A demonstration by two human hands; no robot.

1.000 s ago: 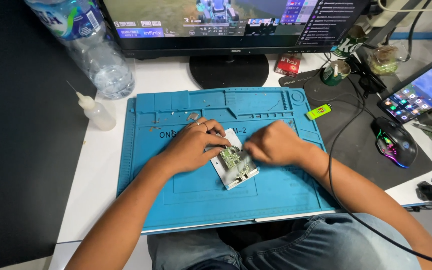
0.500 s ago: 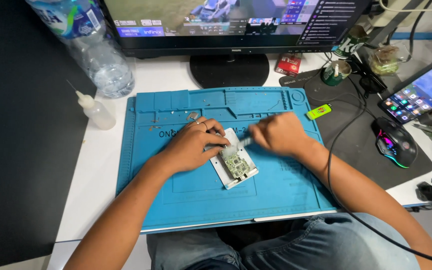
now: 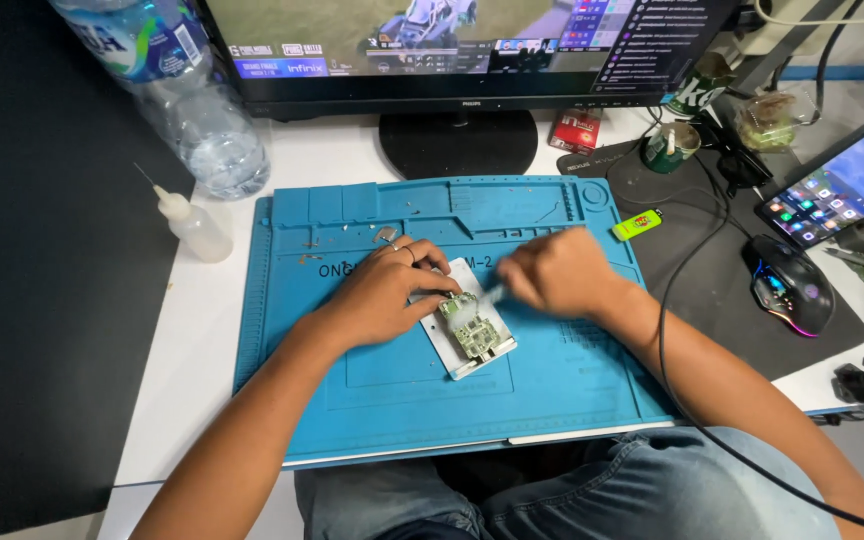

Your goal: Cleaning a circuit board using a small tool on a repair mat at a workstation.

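A small green circuit board (image 3: 474,332) lies on a white plate (image 3: 460,361) in the middle of a blue repair mat (image 3: 352,400). My left hand (image 3: 382,295) presses down on the plate's upper left edge and pins it to the mat. My right hand (image 3: 552,272) sits just right of the board, fingers closed around a thin white tool (image 3: 489,296) whose tip touches the board's top end. The hand is blurred by motion.
A monitor stand (image 3: 458,140) is behind the mat. A plastic water bottle (image 3: 197,110) and a small needle-tip squeeze bottle (image 3: 195,225) stand at left. A green lighter (image 3: 637,223), a mouse (image 3: 790,283), a phone (image 3: 842,190) and cables lie at right on a dark pad.
My right hand has shifted up and to the right, away from the board's middle toward its top end. My left hand has stayed put on the plate.
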